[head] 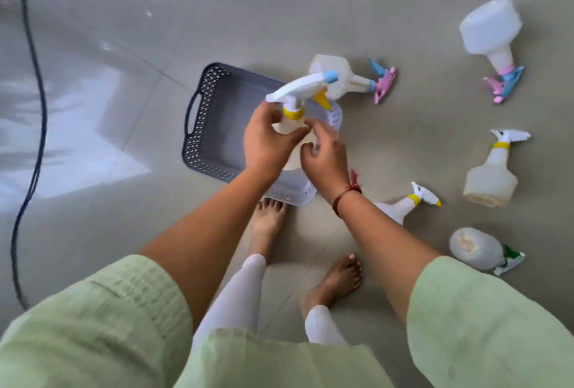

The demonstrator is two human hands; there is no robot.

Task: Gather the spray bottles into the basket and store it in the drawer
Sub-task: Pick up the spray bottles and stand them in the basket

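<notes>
A grey perforated basket [205,126] lies on the tiled floor in front of me. Above it my left hand [267,139] is closed around the neck of a white spray bottle [298,89] with a yellow collar and trigger. My right hand [326,157] touches the same bottle's body from the right, fingers curled on it. Several other spray bottles lie on the floor to the right: one with a pink and blue head [338,77] beside the basket, a big one [490,27] far right, one with a yellow collar [494,176], another [400,204] by my right wrist, and one with a green head [478,248].
A dark cable [37,126] runs down the floor at the left. My bare feet [338,282] stand just below the basket. A bright patch of light lies on the tiles to the left. No drawer is in view.
</notes>
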